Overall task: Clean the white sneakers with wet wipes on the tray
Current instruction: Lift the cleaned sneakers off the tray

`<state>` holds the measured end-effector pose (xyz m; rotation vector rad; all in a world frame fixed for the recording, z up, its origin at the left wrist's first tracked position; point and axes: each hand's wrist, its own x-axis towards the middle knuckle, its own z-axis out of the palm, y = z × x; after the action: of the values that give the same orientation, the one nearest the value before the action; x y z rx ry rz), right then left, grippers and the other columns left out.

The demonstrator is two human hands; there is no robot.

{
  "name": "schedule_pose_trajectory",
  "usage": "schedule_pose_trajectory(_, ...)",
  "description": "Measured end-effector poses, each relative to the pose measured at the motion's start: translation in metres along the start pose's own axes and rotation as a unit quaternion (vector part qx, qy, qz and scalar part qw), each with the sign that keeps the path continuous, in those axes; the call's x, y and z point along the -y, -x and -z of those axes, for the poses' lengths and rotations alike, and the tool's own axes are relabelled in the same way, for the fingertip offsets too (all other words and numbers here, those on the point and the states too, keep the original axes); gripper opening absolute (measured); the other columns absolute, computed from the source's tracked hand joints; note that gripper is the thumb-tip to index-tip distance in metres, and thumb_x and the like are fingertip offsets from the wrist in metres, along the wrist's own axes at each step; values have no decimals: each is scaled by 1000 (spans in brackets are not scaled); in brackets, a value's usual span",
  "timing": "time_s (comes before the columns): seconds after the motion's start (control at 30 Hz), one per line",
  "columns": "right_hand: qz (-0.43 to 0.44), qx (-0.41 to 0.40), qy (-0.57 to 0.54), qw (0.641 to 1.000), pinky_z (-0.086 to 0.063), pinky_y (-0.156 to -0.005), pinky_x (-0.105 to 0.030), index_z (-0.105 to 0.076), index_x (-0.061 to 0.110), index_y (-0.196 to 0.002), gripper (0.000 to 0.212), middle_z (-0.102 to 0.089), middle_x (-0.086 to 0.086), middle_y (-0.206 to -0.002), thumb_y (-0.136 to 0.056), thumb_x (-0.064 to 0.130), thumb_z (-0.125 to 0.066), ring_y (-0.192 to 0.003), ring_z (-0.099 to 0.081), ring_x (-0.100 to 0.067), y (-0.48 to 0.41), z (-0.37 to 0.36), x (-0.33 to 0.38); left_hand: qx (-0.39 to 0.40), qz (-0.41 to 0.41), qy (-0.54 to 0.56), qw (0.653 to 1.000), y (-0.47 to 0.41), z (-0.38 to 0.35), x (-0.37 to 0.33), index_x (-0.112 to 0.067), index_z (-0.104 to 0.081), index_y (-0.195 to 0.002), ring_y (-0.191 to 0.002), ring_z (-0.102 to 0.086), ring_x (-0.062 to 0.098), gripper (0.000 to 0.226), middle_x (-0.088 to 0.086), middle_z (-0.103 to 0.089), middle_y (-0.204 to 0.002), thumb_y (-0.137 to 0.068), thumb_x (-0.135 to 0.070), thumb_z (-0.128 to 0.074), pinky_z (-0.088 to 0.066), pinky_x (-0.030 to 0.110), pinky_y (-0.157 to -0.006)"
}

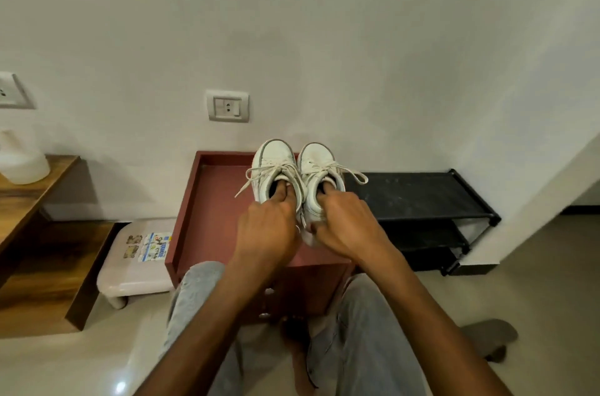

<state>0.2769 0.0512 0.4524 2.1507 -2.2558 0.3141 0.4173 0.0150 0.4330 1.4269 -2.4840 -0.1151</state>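
Note:
Two white laced sneakers are held side by side over the far right part of a dark red tray [207, 200], toes pointing to the wall. My left hand [264, 228] grips the left sneaker [276, 158] at its heel, fingers hooked into the opening. My right hand [344, 225] grips the right sneaker [316, 158] the same way, thumb on the heel's outside. Whether the soles touch the tray is hidden by my hands. No wet wipes are in view.
The tray lies on a red drawer unit between my knees. A black shoe rack [418, 197] stands to the right, a small white stool [136, 262] with stickers to the left, beside a wooden shelf unit [42, 233]. A grey slipper [490, 340] lies on the floor.

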Motion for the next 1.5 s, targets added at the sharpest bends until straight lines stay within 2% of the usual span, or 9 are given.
schedule_pose_trajectory(0.33,-115,12,-17,993,-37,-64,-29,-63,12,-101,31,-69,-6,-98,-81,34,-73,-91,-64,-30,98,77,-89,56,-117,32,991,17,22,-131,-10,-65,-111,-105,-62,40,26,9,-52,-133,-93,-27,-56,-36,38,-68)
schedule_pose_trajectory(0.47,-146,14,-55,988,-51,-68,-34,-59,14,-114,41,-72,0,-96,-77,23,-72,-88,-66,-24,122,68,-143,125,-148,47,980,10,4,-184,-8,-64,-116,-114,-54,43,31,14,-49,-139,-96,-30,-56,-42,46,-93)
schedule_pose_trajectory(0.57,-145,15,-57,988,-44,-63,-28,-59,18,-102,30,-67,5,-96,-75,19,-72,-84,-64,-21,135,57,-182,175,-166,28,970,5,-14,-217,-8,-62,-124,-130,-40,49,37,14,-43,-144,-94,-29,-60,-29,54,-116)
schedule_pose_trajectory(0.63,-141,12,-56,988,-42,-63,-28,-58,20,-96,26,-65,4,-97,-75,17,-72,-84,-63,-23,143,52,-206,192,-171,25,966,2,-29,-235,-9,-61,-129,-136,-33,52,40,14,-40,-147,-94,-30,-59,-24,55,-120)
schedule_pose_trajectory(0.8,-152,19,-94,984,-52,-71,-32,-60,16,-119,45,-69,2,-105,-76,14,-71,-93,-64,-22,156,39,-253,184,-182,26,965,-1,-57,-277,-11,-58,-135,-134,-45,40,42,15,-44,-148,-97,-27,-56,-11,59,-122)
schedule_pose_trajectory(0.93,-166,50,-112,978,-53,-75,-32,-55,17,-131,58,-71,1,-112,-75,14,-71,-97,-65,-22,159,16,-289,189,-164,35,968,-1,-89,-299,-9,-58,-136,-129,-44,49,44,16,-43,-149,-95,-26,-57,-29,59,-117)
schedule_pose_trajectory(1.03,-176,66,-127,974,-49,-73,-25,-53,17,-136,63,-72,2,-112,-75,11,-69,-99,-66,-21,159,-12,-311,192,-144,60,969,-4,-121,-305,-12,-62,-132,-121,-46,50,39,11,-44,-144,-95,-24,-58,-51,49,-93)
schedule_pose_trajectory(1.23,-214,128,-142,958,-53,-70,-33,-47,17,-140,71,-74,-1,-95,-72,14,-68,-88,-67,-25,144,-85,-359,257,-156,52,952,-31,-182,-318,-8,-66,-122,-104,-63,36,30,15,-55,-131,-98,-23,-56,-50,45,-90)
schedule_pose_trajectory(1.5,-256,149,-166,941,-53,-87,-38,-40,17,-149,79,-72,-6,-114,-75,13,-71,-104,-66,-30,136,-173,-420,326,-154,73,930,-63,-284,-331,-10,-61,-131,-113,-58,35,35,15,-48,-140,-98,-17,-51,-42,49,-102)
